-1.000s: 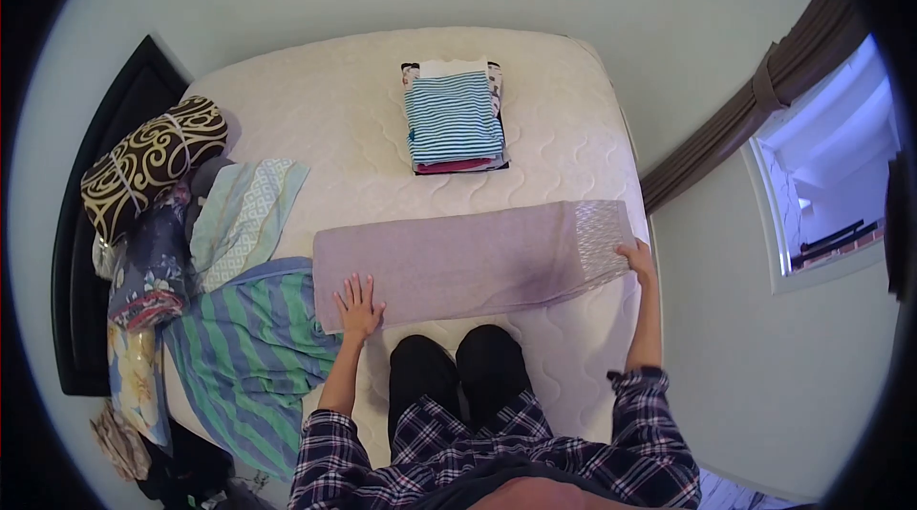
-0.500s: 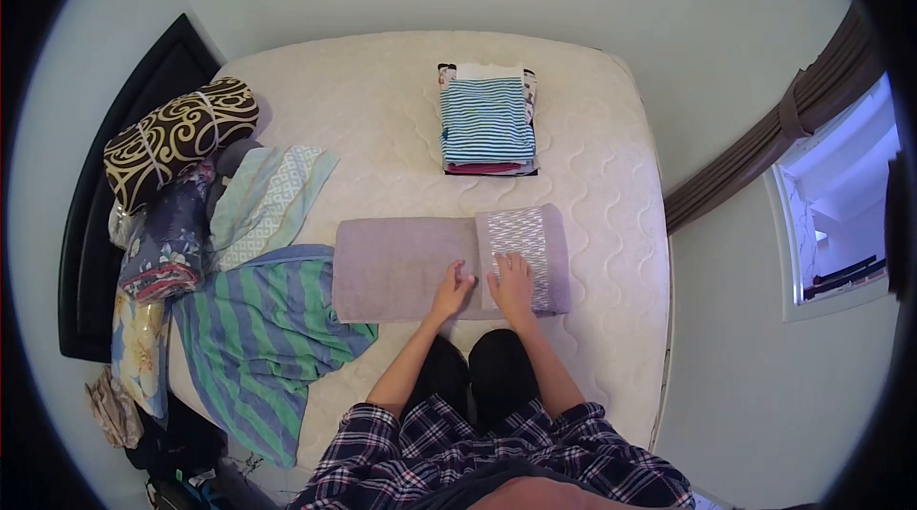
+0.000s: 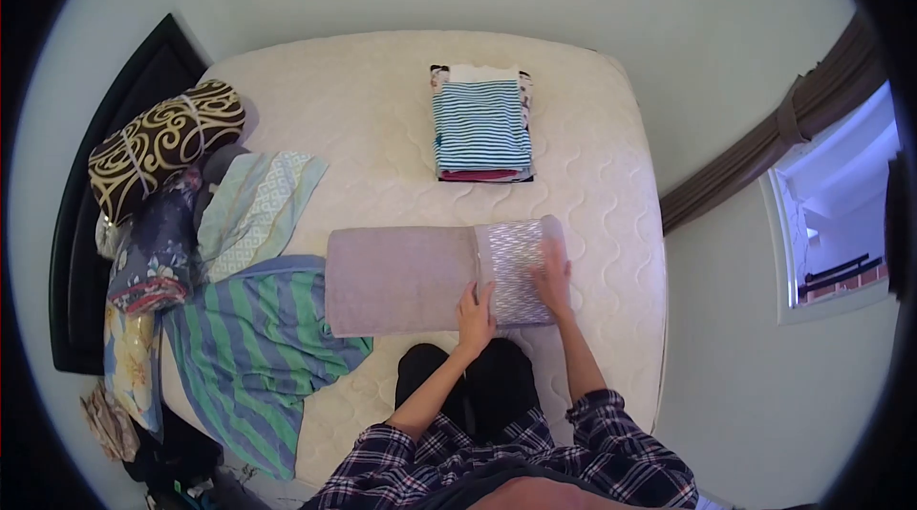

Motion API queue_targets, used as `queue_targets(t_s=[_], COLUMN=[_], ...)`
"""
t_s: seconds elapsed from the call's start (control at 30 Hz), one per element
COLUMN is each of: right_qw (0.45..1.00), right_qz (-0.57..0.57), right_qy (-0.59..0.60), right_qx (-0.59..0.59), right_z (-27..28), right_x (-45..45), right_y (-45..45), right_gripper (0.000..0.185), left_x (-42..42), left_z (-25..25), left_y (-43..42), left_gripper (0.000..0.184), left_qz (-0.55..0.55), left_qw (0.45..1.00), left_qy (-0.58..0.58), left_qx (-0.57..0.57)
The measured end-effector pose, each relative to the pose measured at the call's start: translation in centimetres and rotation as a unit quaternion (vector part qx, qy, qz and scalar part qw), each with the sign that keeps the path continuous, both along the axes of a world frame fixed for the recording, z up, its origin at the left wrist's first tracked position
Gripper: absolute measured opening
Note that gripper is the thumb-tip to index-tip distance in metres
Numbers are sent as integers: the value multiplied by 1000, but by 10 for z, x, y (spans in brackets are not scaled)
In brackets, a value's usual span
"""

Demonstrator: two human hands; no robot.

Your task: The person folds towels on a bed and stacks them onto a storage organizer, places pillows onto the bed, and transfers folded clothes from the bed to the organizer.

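A mauve towel [image 3: 401, 281] lies lengthwise on the mattress in front of my knees. Its right end is folded over, with a silvery patterned band [image 3: 514, 266] facing up. At the near side of that fold edge, my left hand [image 3: 476, 317] rests with fingers apart, thumb pointing toward the band. Over the right part of the band is my right hand [image 3: 554, 279], fingers spread and slightly blurred. Neither hand grips the cloth.
Beyond the towel sits a stack of folded clothes [image 3: 482, 128], a striped one on top. To the left lie a crumpled blue-green striped cloth [image 3: 258, 338], a pale patterned towel [image 3: 263, 214], a rolled brown blanket [image 3: 167, 147] and a black headboard [image 3: 76, 271]. A window [image 3: 841, 214] is at right.
My right hand has slid right across the patterned band toward the towel's end. My left hand has moved right to the fold edge. The whole view has shifted slightly.
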State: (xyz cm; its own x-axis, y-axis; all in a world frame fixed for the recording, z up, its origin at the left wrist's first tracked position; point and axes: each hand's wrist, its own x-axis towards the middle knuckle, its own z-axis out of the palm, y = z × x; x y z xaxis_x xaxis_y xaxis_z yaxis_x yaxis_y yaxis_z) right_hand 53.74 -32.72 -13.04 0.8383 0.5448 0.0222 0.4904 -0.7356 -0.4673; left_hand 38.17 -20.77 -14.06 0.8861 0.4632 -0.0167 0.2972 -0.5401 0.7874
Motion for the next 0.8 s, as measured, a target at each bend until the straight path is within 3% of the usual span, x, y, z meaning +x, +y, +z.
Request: queue_targets(t_s=[0.03,0.07,0.1,0.13,0.17,0.2,0.27,0.37,0.4,0.43,0.47,0.5,0.53,0.57,0.6,0.67,0.73,0.8], right_qw=[996,986,986,962,879,881,839,849,847,874,897,938,965,984,980,983,984,979], right_qz=[-44,-91,-88,-158,-220,-217,-165,-135,-122,-137,-156,-132,-112,-93,-102,-64,24,123], right_qy=[-29,-56,-53,183,406,403,508,487,493,437,377,280,209,134,156,150,105,106], right_qx=[67,131,129,129,121,120,102,154,154,163,173,155,116,75,66,89,141,127], right_z=[-19,-40,-32,-15,-7,-1,2,32,54,81,91,74,96,130,150,155,138,111], right_x=[8,15,18,20,25,29,35,37,30,20,13,12,-5,-32,-55,-103,-146,-185], right_y=[-17,-35,-43,-50,-57,-58,-55,-30,-11,7,17,22,39,68,93,136,178,217], right_gripper=[63,70,70,77,84,84,84,73,73,66,59,59,59,60,63,67,67,65], left_x=[-2,-4,-3,-3,-4,-3,-1,17,27,31,35,41,49,42,27,10,-31,-71], left_z=[5,1,-6,-11,-13,-14,-15,-13,-9,-6,-4,-2,0,32,68,76,89,71], left_y=[1,2,3,0,-3,-7,-13,-5,3,13,26,41,52,64,83,129,166,206], left_gripper=[65,65,66,67,67,68,69,70,69,69,69,68,69,70,72,69,54,43], left_qz=[-32,-26,-65,-107,-105,-105,-96,-75,-78,-84,-79,-104,-127,-60,7,-1,25,128], left_qw=[997,998,993,986,987,989,989,986,986,980,980,947,875,840,791,758,759,814], left_qy=[-4,2,2,1,0,48,95,148,136,125,131,32,-69,-4,61,143,-40,-48], left_qx=[67,66,95,124,123,93,61,21,-55,-133,-131,-302,-462,-539,-608,-637,-649,-564])
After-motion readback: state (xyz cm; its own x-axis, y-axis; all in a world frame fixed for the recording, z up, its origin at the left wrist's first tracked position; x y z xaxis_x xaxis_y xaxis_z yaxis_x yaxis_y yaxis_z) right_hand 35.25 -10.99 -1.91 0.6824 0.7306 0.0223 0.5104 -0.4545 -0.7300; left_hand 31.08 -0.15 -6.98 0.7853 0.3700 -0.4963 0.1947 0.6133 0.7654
